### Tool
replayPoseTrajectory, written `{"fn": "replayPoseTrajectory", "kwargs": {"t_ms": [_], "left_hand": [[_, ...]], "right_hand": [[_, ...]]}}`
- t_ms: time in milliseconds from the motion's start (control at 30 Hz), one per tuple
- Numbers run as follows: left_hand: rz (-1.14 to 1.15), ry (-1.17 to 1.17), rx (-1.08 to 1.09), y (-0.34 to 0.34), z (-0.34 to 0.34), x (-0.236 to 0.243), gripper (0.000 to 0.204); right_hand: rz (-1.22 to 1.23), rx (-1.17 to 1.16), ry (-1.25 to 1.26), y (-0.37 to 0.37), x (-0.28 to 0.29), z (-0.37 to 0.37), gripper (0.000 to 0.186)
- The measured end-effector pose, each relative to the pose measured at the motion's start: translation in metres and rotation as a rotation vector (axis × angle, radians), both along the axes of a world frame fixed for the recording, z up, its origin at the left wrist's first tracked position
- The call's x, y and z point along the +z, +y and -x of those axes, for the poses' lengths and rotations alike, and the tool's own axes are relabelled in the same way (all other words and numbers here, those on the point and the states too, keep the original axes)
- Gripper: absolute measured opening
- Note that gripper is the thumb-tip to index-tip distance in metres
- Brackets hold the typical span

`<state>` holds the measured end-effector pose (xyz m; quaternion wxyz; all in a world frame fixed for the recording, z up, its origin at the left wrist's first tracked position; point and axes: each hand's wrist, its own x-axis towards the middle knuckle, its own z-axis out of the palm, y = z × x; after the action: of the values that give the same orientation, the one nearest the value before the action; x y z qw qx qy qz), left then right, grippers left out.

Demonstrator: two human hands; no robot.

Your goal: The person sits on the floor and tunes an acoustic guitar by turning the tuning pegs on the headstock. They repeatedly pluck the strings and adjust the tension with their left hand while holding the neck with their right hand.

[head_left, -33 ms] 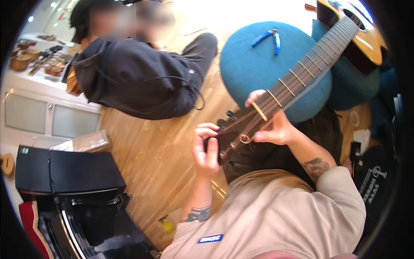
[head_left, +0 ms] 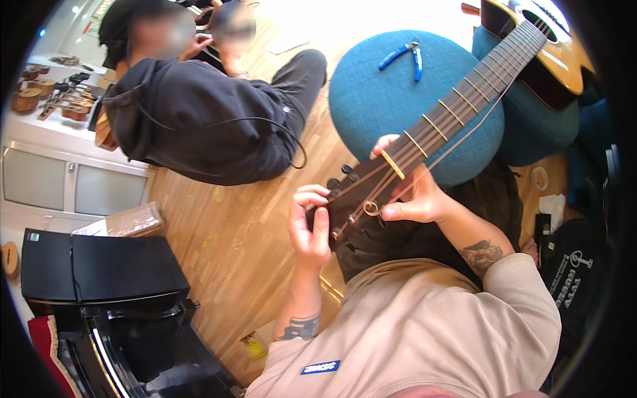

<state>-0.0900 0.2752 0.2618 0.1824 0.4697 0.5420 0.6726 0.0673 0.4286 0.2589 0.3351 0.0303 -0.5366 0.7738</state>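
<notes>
An acoustic guitar (head_left: 569,61) slants across the view, its body at the far right and its dark headstock (head_left: 353,207) towards me. My left hand (head_left: 310,227) curls around the headstock's end, thumb on the near side; whatever tuning peg lies under its fingers is hidden. Beside the pale nut (head_left: 393,164), my right hand (head_left: 418,197) wraps under the neck (head_left: 458,113), fingertips showing on the far side. Its thumb rests close to a coiled string end (head_left: 371,208). One slack string (head_left: 474,127) bows out past the neck's near edge.
Blue-handled cutters (head_left: 416,61) lie on a round blue stool (head_left: 361,99). Another person in a dark hoodie (head_left: 206,126) sits at the upper left. A glossy black piano (head_left: 133,265) stands lower left. Small instruments (head_left: 70,103) fill a white shelf.
The slack string, a blurred band near the neck before, now shows as a distinct curve further out. The whole view has shifted slightly; both hands keep their places on the guitar.
</notes>
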Motion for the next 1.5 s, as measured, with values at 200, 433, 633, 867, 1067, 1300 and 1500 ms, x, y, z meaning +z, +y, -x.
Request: {"fn": "replayPoseTrajectory", "kwargs": {"t_ms": [200, 433, 633, 867, 1067, 1300, 1500], "left_hand": [[0.099, 0.113, -0.029, 0.021, 0.004, 0.001, 0.016], [0.216, 0.297, 0.045, 0.021, 0.014, 0.014, 0.025], [0.247, 0.206, -0.067, 0.028, 0.025, 0.039, 0.013], [0.366, -0.098, -0.353, 0.043, 0.055, 0.022, 0.017], [0.285, -0.152, -0.414, 0.055, 0.05, 0.02, 0.017], [0.229, -0.363, -0.351, 0.058, 0.037, 0.009, 0.016], [0.215, -0.367, -0.301, 0.047, 0.03, 0.002, 0.018]], "right_hand": [[0.19, -0.047, -0.107, -0.007, 0.009, -0.003, 0.065], [0.151, -0.121, -0.227, -0.007, 0.009, 0.001, 0.054], [0.165, -0.143, -0.2, -0.006, 0.004, 0.003, 0.053], [0.163, -0.137, -0.213, -0.008, 0.001, 0.001, 0.052], [0.134, -0.119, -0.159, -0.006, 0.005, 0.003, 0.052], [0.155, -0.092, -0.175, -0.008, 0.005, 0.001, 0.053], [0.191, -0.12, -0.203, -0.011, 0.002, 0.002, 0.053]]}}
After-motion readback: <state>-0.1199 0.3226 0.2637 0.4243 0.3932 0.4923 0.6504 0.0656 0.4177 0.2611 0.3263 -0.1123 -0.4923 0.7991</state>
